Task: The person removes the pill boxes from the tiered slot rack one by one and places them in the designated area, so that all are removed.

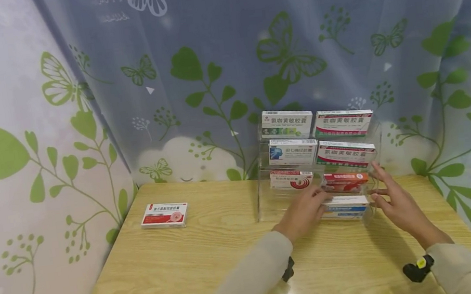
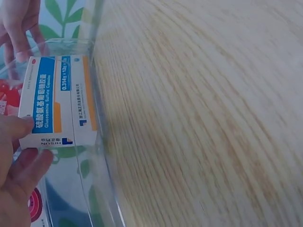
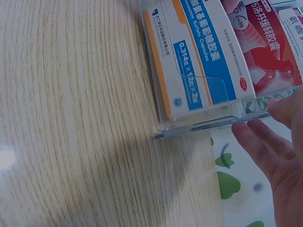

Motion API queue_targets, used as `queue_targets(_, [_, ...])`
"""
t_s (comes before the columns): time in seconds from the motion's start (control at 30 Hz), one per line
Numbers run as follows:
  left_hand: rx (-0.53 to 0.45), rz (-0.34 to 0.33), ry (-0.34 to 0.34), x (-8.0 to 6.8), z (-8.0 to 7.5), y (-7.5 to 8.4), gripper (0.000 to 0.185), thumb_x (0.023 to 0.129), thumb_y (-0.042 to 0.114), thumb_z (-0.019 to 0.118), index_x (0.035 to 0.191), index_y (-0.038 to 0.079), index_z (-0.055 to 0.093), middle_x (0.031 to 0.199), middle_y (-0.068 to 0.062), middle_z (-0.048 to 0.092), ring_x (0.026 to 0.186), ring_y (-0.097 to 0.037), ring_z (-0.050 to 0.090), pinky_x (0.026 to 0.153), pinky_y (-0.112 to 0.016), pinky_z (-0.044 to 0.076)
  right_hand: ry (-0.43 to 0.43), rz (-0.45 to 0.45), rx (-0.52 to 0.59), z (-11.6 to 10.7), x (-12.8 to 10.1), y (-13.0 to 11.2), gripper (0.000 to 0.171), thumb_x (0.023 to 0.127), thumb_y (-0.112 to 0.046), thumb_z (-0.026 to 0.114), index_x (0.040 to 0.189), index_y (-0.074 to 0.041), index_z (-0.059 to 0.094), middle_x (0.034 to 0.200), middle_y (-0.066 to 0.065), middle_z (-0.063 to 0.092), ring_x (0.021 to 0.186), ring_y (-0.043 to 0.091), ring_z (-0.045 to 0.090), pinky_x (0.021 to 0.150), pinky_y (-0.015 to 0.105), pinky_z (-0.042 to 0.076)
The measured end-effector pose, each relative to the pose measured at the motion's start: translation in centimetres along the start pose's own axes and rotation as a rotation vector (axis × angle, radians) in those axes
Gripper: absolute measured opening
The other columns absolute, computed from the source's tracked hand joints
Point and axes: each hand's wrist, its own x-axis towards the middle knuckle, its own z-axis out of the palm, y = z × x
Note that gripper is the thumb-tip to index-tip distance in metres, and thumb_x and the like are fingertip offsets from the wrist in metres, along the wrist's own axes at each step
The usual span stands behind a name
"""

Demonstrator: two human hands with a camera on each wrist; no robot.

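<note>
A: Head view: nearest, the left hand (image 1: 304, 212) has its fingers (image 2: 19, 127) pinching the blue-and-white box (image 1: 346, 206), which sits in the bottom tier of the clear rack (image 1: 263, 202) by the tabletop's (image 1: 197, 272) far right edge.

B: And the right hand (image 1: 399, 203)?

A: Fingers relaxed, touching the rack's right wall. Steadying the rack while the box slides in level seems wise. Farther back, a red-and-white box (image 1: 164, 214) lies near the far left corner.

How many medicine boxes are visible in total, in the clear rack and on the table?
7. Top tier; second tier; third tier; bottom tier. One more lies apart at table left, making 8; others may be hidden.
</note>
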Motion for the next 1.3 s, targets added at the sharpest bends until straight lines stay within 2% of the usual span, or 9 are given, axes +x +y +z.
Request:
queue_targets(0.2, [-0.119,-0.026,0.006,-0.7,-1.6,-0.7,0.028,0.111,0.014,0.066,0.138,0.014,0.072,0.136,-0.001,0.065,0.130,-0.014,0.062,0.113,-0.014,0.049,0.001,-0.003,-0.007,0.1,-0.1,0.2,0.095,0.105,0.014,0.058,0.177,-0.016,0.003,0.162,0.045,0.035,0.118,0.065,0.064,0.076,0.015,0.062])
queue_targets(0.37, [-0.216,-0.042,0.022,-1.4,-4.0,-1.7,0.030,0.113,0.012,0.061,0.141,0.012,0.071,0.139,-0.003,0.063,0.128,-0.014,0.061,0.107,-0.013,0.051,0.000,-0.004,-0.012,0.0,-0.1,-0.1,0.097,0.105,0.014,0.057,0.177,-0.019,0.002,0.163,0.044,0.035,0.118,0.064,0.064,0.076,0.023,0.066])
queue_targets(0.57, [-0.298,-0.058,0.018,-2.1,-7.8,-2.9,0.030,0.112,0.015,0.064,0.140,0.012,0.073,0.141,-0.005,0.066,0.127,-0.017,0.065,0.104,-0.017,0.055,0.000,0.000,-0.024,0.0,-0.1,-0.1,0.097,0.105,0.014,0.058,0.177,-0.019,0.002,0.163,0.044,0.035,0.118,0.065,0.064,0.076,0.033,0.069])
queue_targets(0.67, [-0.360,-0.080,0.009,-2.6,-10.1,-3.5,0.030,0.111,0.015,0.065,0.140,0.012,0.073,0.142,-0.005,0.065,0.127,-0.019,0.065,0.102,-0.021,0.057,0.001,-0.001,-0.026,0.1,-0.1,0.0,0.098,0.104,0.015,0.058,0.177,-0.019,0.002,0.163,0.044,0.036,0.118,0.065,0.065,0.076,0.033,0.069])
queue_targets(0.77, [-0.377,-0.097,0.022,-3.2,-12.5,-4.4,0.029,0.110,0.014,0.066,0.138,0.012,0.074,0.140,-0.006,0.066,0.123,-0.019,0.067,0.096,-0.024,0.059,0.002,-0.007,-0.016,0.1,-0.1,0.0,0.097,0.105,0.014,0.059,0.177,-0.019,0.003,0.163,0.044,0.036,0.118,0.065,0.065,0.076,0.029,0.068])
queue_targets(0.97, [-0.443,-0.186,0.089,-4.4,-16.7,-7.3,0.026,0.109,0.014,0.068,0.134,0.010,0.076,0.138,-0.008,0.068,0.126,-0.024,0.067,0.097,-0.026,0.062,0.000,-0.017,-0.010,0.0,-0.1,0.1,0.096,0.105,0.014,0.058,0.177,-0.018,0.003,0.163,0.044,0.036,0.117,0.065,0.064,0.076,0.021,0.065])
queue_targets(1.03, [-0.457,-0.217,0.113,-5.0,-18.1,-8.5,0.025,0.109,0.015,0.068,0.133,0.010,0.076,0.139,-0.008,0.068,0.129,-0.026,0.067,0.099,-0.030,0.064,-0.001,-0.017,-0.012,0.0,-0.2,0.0,0.097,0.105,0.014,0.057,0.177,-0.019,0.002,0.163,0.044,0.036,0.118,0.064,0.064,0.076,0.020,0.065])
queue_targets(1.23, [-0.475,-0.294,0.188,-7.2,-21.7,-12.0,0.026,0.111,0.022,0.066,0.135,0.015,0.076,0.141,-0.005,0.069,0.131,-0.025,0.066,0.099,-0.047,0.064,-0.008,-0.022,0.002,0.0,-0.2,-0.2,0.097,0.105,0.014,0.056,0.177,-0.020,0.001,0.163,0.044,0.035,0.118,0.066,0.064,0.077,0.028,0.068])
queue_targets(1.3, [-0.472,-0.319,0.212,-8.0,-22.4,-13.1,0.028,0.112,0.022,0.065,0.136,0.015,0.075,0.144,-0.005,0.068,0.134,-0.026,0.064,0.101,-0.050,0.063,-0.012,-0.018,0.001,0.0,-0.2,-0.3,0.097,0.105,0.014,0.056,0.177,-0.020,0.001,0.163,0.044,0.034,0.119,0.065,0.063,0.077,0.025,0.067])
